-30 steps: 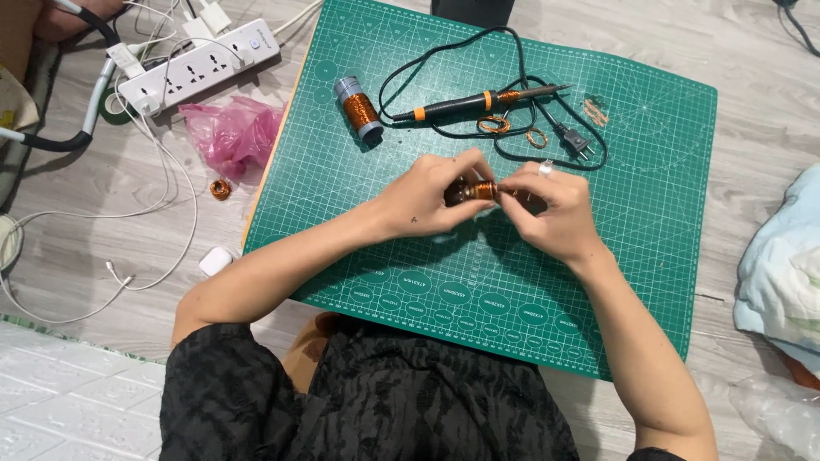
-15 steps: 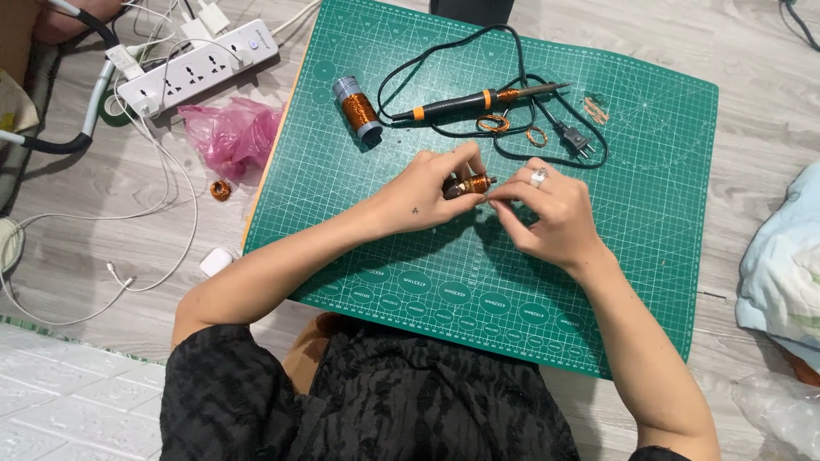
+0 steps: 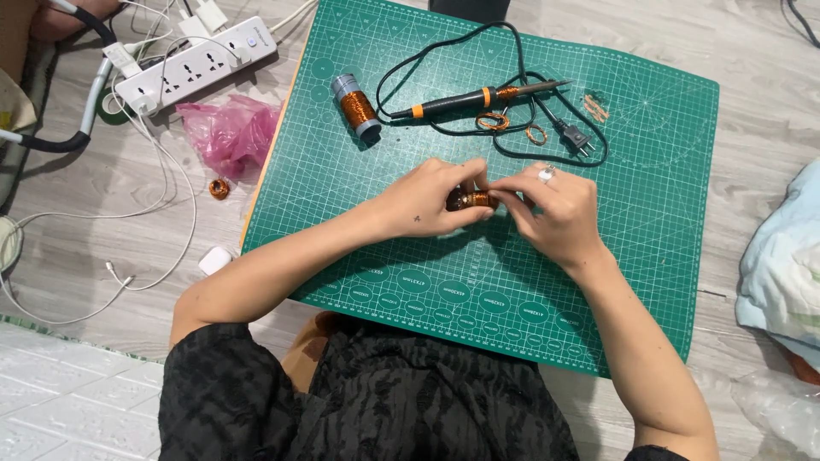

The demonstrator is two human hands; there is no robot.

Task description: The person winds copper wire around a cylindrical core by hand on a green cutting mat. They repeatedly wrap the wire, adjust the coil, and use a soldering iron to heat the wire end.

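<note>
Fingertips (image 3: 478, 177) of both hands pinch the small copper coil (image 3: 475, 200) between them, its long axis lying left-right; left hand (image 3: 427, 201) cradles, right hand (image 3: 555, 213) nips its end.

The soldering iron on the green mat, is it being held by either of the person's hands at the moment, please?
No, the soldering iron lies untouched at the top of the green mat, while the left hand and right hand hold a small copper-wound coil.
</note>
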